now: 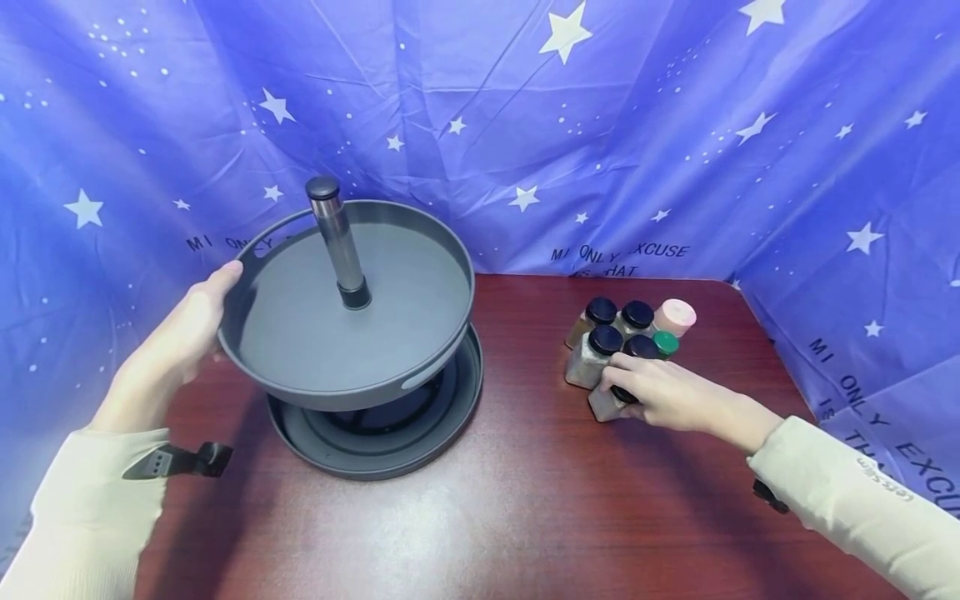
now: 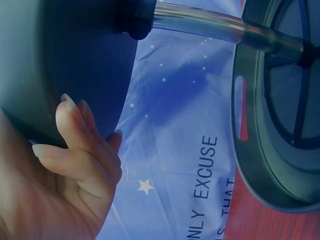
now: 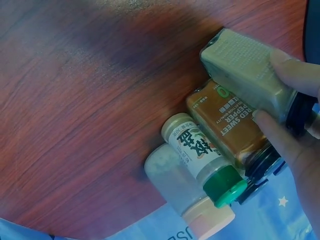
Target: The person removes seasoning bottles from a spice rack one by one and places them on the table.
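Note:
My left hand (image 1: 176,333) grips the rim of the upper tray (image 1: 300,333) of a dark grey two-tier round rack. The thumb lies at the rim; in the left wrist view the fingers (image 2: 82,167) bend against the tray's underside. A transparent post (image 2: 200,22) joins it to the lower tray (image 1: 375,468). Among several jars at the right, my right hand (image 1: 667,396) holds a spice jar (image 3: 245,65) with a black cap, thumb and finger on its sides. A red sweet pepper jar (image 3: 225,120) sits right beside it.
Close by stand a green-capped shaker (image 3: 192,145), a pink-capped jar (image 1: 677,317) and more black-capped jars (image 1: 592,362). A metallic post (image 1: 341,246) with a black knob rises from the upper tray. Blue starry cloth (image 1: 480,167) hangs behind the reddish-brown table (image 1: 510,500).

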`<move>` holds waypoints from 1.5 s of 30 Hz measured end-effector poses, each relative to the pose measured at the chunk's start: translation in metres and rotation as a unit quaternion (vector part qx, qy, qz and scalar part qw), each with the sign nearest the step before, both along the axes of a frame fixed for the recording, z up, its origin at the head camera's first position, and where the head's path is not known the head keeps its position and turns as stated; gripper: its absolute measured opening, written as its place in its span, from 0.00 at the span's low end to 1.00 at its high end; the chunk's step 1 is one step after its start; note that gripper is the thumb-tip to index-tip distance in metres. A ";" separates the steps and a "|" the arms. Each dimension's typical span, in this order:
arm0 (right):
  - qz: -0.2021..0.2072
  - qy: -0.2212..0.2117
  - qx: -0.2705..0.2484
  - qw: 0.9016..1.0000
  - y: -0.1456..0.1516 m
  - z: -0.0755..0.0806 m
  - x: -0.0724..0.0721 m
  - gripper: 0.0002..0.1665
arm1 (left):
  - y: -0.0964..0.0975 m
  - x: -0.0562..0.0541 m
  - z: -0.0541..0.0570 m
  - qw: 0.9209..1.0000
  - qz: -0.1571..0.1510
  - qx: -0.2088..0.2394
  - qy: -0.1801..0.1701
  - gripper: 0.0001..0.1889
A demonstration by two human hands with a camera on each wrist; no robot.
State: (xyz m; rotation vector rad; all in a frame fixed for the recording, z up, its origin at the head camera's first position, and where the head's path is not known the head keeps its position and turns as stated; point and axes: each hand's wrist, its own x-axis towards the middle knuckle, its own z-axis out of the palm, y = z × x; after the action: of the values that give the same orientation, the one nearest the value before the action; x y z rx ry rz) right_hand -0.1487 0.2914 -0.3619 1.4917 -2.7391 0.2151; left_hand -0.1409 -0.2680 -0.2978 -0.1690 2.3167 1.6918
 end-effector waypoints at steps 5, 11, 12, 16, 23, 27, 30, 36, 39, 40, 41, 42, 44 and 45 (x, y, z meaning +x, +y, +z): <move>0.012 0.040 -0.015 0.999 0.001 -0.004 0.000 0.27 | 0.000 0.000 0.000 1.000 0.000 0.010 -0.003 0.26; 0.025 0.068 -0.022 0.997 0.003 -0.007 0.001 0.28 | 0.001 -0.001 0.001 1.000 -0.004 0.011 -0.012 0.27; 0.028 0.072 -0.023 0.997 0.003 -0.008 0.002 0.27 | 0.001 0.000 0.001 1.000 -0.006 0.006 -0.012 0.28; 0.030 0.086 -0.028 0.995 0.005 -0.010 0.002 0.27 | 0.001 -0.001 0.002 1.000 -0.012 -0.007 -0.013 0.29; 0.031 0.087 -0.033 0.995 0.008 -0.012 0.001 0.27 | 0.001 -0.002 0.004 1.000 -0.015 -0.013 -0.021 0.31; 0.021 0.085 -0.027 0.996 0.008 -0.012 0.002 0.25 | 0.000 -0.002 0.005 0.999 -0.019 -0.025 -0.022 0.33; 0.005 0.087 -0.018 0.996 0.007 -0.009 0.003 0.23 | -0.002 -0.001 0.006 0.999 -0.023 -0.036 -0.029 0.35; -0.022 0.108 -0.029 0.994 0.001 0.002 0.005 0.20 | -0.007 0.001 0.008 0.998 -0.009 -0.058 -0.038 0.30; -0.045 0.117 -0.041 0.991 -0.002 0.011 0.005 0.19 | -0.007 0.003 0.008 0.998 -0.003 -0.063 -0.015 0.24; -0.052 0.118 -0.045 0.991 -0.002 0.015 0.005 0.19 | -0.008 0.005 0.007 0.998 -0.005 -0.066 -0.003 0.22; -0.060 0.115 -0.050 0.990 -0.003 0.019 0.005 0.18 | -0.008 0.007 0.008 0.997 -0.004 -0.073 0.011 0.20; -0.068 0.112 -0.056 0.990 -0.003 0.022 0.004 0.18 | -0.009 0.009 0.008 0.997 -0.003 -0.076 0.025 0.19; -0.085 0.104 -0.069 0.989 -0.004 0.031 0.004 0.17 | -0.011 0.015 0.009 0.995 0.007 -0.082 0.057 0.19; -0.095 0.098 -0.074 0.988 -0.004 0.035 0.003 0.17 | -0.012 0.018 0.011 0.993 0.014 -0.091 0.073 0.20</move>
State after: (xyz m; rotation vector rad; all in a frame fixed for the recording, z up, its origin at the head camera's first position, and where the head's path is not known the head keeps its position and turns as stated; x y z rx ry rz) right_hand -0.1458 0.2870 -0.3264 1.1411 -2.6221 0.2463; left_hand -0.1231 -0.2803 -0.2871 -0.1171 2.5872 1.5525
